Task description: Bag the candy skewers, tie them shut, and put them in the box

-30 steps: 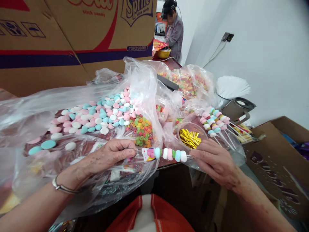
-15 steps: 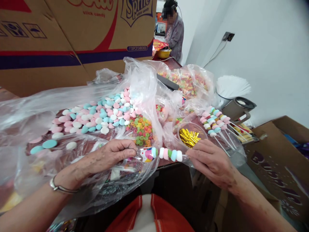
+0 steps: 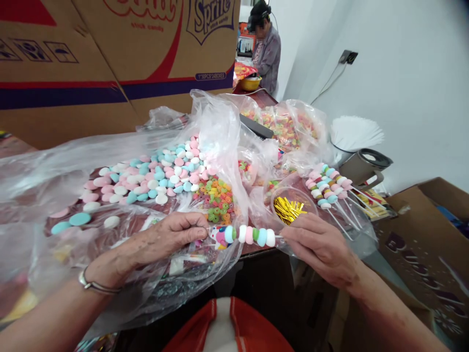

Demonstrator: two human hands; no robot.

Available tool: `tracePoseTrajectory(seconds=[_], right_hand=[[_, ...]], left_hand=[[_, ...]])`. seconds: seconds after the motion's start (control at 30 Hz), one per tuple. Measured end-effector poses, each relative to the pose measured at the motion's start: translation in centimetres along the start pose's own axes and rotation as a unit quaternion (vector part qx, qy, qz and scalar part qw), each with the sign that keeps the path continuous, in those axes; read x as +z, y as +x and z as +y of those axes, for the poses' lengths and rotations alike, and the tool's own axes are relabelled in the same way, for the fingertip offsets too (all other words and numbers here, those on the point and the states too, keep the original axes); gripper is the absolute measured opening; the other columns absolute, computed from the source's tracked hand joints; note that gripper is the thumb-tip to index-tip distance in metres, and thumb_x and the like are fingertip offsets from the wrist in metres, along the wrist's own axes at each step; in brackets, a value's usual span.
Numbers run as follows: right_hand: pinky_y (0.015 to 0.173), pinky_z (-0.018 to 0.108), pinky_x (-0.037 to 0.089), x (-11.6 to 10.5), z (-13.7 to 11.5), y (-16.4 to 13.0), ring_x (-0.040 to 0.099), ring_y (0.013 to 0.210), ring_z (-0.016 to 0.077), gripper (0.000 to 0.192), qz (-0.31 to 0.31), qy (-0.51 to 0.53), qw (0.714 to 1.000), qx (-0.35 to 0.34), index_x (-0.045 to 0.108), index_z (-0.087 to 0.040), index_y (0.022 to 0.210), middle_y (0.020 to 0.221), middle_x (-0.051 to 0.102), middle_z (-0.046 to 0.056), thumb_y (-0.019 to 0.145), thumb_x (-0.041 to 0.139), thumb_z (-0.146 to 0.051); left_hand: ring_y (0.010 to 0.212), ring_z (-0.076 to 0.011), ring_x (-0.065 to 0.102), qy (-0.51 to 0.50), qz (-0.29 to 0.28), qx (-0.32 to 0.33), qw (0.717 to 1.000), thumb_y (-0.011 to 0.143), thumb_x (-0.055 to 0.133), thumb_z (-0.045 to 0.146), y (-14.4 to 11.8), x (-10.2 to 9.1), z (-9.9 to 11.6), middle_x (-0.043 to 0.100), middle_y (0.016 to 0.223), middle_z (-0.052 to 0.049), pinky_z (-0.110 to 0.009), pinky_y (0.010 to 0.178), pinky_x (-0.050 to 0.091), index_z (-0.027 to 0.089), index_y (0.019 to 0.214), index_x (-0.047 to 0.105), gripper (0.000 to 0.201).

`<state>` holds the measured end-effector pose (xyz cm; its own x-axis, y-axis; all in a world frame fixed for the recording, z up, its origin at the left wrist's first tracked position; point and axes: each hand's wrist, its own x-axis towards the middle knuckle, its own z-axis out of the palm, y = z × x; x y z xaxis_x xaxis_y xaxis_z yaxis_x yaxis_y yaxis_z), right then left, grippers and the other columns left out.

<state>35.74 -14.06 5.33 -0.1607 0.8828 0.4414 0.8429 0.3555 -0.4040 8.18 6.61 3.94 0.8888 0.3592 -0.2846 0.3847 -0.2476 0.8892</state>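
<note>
My right hand (image 3: 322,247) pinches the white stick of a candy skewer (image 3: 252,236) threaded with white, pink, green and blue pieces. My left hand (image 3: 166,238) pinches a small clear printed wrapper bag (image 3: 218,234) at the skewer's tip, and the first candy sits inside the bag's mouth. Both hands are just above the table's front edge. A bracelet is on my left wrist.
Pastel round candies (image 3: 154,173) and coloured ring candies (image 3: 218,198) lie on clear plastic. A cup of gold twist ties (image 3: 287,208) and finished skewers (image 3: 330,188) sit at right. Cardboard boxes (image 3: 110,63) stand behind; another box (image 3: 421,244) is at right. A person (image 3: 266,46) works far back.
The skewer has slid left, deeper into the wrapper bag held by my left hand. My right hand followed it slightly leftward.
</note>
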Motion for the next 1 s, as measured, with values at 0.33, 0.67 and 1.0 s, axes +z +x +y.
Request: tracePoseTrajectory(seconds=[0.33, 0.67, 1.0], right_hand=[[0.076, 0.032, 0.047, -0.1, -0.1, 0.1, 0.06, 0.076, 0.0165, 0.017, 0.003, -0.068, 0.997, -0.029, 0.064, -0.02, 0.09, 0.079, 0.067, 0.003, 0.094, 0.049, -0.011], [0.073, 0.028, 0.045, 0.0, 0.0, -0.1, 0.057, 0.073, 0.0149, 0.016, -0.014, -0.023, 0.999, -0.018, 0.061, -0.018, 0.091, 0.078, 0.064, 0.003, 0.096, 0.047, -0.013], [0.071, 0.03, 0.043, 0.2, 0.2, 0.0, 0.056, 0.067, 0.0143, 0.02, -0.03, -0.065, 0.997, -0.041, 0.064, -0.019, 0.083, 0.072, 0.064, 0.002, 0.094, 0.049, -0.011]], left_hand=[[0.07, -0.0123, 0.049, 0.017, -0.039, 0.03, 0.999, 0.093, 0.055, 0.041, 0.0, -0.7, 0.2, 0.056, 0.076, 0.001, -0.021, 0.063, 0.039, 0.016, 0.082, 0.063, 0.029], [0.067, -0.0102, 0.046, -0.018, -0.057, -0.009, 0.998, 0.092, 0.056, 0.042, 0.3, -0.4, 1.1, 0.052, 0.072, 0.003, -0.019, 0.061, 0.037, 0.016, 0.079, 0.06, 0.029], [0.066, -0.0121, 0.051, 0.027, -0.04, 0.004, 0.999, 0.092, 0.057, 0.04, 0.2, -1.7, 0.5, 0.061, 0.075, 0.0, -0.021, 0.06, 0.04, 0.016, 0.085, 0.066, 0.027]])
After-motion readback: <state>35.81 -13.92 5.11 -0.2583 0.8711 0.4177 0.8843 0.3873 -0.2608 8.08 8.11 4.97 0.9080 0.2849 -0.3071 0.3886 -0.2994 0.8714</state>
